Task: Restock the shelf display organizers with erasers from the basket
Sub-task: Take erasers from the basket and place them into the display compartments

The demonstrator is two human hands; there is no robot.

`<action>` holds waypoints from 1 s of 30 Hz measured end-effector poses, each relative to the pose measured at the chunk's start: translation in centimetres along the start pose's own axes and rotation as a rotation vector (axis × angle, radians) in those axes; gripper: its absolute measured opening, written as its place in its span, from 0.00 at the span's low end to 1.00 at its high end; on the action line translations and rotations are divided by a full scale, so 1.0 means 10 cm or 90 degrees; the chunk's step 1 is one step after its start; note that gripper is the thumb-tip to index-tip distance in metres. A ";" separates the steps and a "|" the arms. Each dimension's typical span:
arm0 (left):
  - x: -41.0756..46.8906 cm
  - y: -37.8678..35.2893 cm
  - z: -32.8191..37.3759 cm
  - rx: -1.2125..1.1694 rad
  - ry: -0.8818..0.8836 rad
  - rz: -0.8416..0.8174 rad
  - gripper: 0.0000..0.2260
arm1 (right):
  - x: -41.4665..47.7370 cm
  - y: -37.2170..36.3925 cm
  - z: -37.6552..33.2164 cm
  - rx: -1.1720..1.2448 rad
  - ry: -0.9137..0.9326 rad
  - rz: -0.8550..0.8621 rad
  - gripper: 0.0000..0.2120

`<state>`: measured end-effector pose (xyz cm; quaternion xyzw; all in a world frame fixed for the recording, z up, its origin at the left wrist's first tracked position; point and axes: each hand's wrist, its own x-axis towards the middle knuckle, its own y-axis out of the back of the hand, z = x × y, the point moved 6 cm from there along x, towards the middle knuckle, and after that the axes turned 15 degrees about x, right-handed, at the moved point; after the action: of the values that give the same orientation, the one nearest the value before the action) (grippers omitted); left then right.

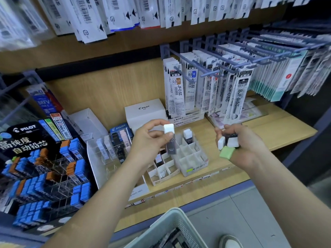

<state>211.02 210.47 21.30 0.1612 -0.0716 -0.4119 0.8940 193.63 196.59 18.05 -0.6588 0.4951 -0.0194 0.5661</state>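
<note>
My left hand (152, 138) pinches a white eraser in a dark sleeve (170, 138) upright, just above the shelf organizers. Below it sit a clear divided organizer (193, 158) with one dark-sleeved eraser (187, 136) standing in a back cell, and a white cardboard divided organizer (163, 170) to its left. My right hand (240, 140) grips several erasers (230, 141): white ones in dark sleeves and a green one (227, 152) at the bottom. It hovers right of the clear organizer. The basket (172, 228) is at the bottom edge, below the shelf.
A clear acrylic stand (111, 147) with lead cases sits left of the organizers. A Pilot lead display (41, 165) fills the left. White Pilot box (145, 111) stands behind. Pen refills hang on hooks (223, 86) at the upper right. The wooden shelf (279, 129) extends right.
</note>
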 end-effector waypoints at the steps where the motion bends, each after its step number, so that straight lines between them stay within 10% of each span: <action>1: 0.04 -0.02 -0.01 -0.003 0.003 0.011 0.10 | 0.00 0.00 -0.01 -0.011 0.005 -0.006 0.08; 30: 0.72 -0.81 -0.23 0.556 -0.177 0.082 0.04 | 0.15 0.10 -0.05 -0.189 0.029 0.029 0.07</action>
<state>210.56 200.58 16.34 0.4613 -0.3674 -0.3046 0.7480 193.44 195.38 16.65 -0.7230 0.5203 0.0518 0.4515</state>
